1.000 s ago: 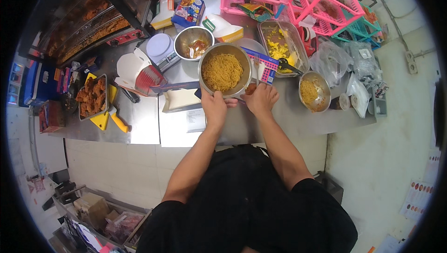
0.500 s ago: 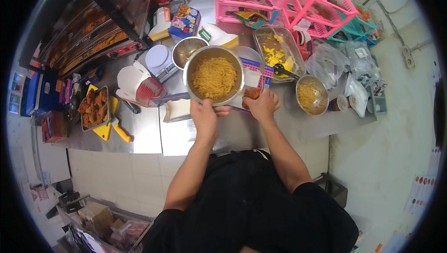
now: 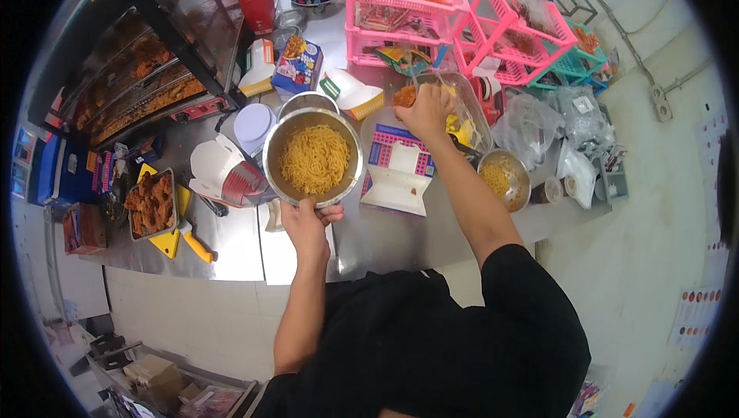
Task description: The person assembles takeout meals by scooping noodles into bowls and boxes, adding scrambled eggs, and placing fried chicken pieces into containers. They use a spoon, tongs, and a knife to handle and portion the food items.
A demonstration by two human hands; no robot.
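Observation:
My left hand (image 3: 308, 227) grips the near rim of a metal mixing bowl (image 3: 271, 152), thumb at the edge. Cooked yellow noodles (image 3: 315, 158) lie inside it. Farther right, my right hand (image 3: 428, 112) is closed on a reddish-brown thing (image 3: 405, 95); whether it is a food lump or a filled cup, I cannot tell. That hand is above the near left side of a metal tray (image 3: 485, 122) with yellow scrambled-looking food, partly hidden by my arm. Between the hands, an open food carton (image 3: 394, 189), white inside with a blue and pink outside, lies on the steel counter.
A second noodle bowl (image 3: 523, 187) stands beside my right forearm. At left are a scale (image 3: 252, 124), a red-and-white carton (image 3: 212, 168), a fried chicken tray (image 3: 175, 214), a yellow-handled knife (image 3: 198, 247) and a glass warmer (image 3: 165, 71). Pink baskets (image 3: 369, 43) stand behind.
My left hand has moved the noodle bowl left, uncovering the open carton. My right hand has gone from beside the bowl to the far tray, the reddish-brown thing still in it.

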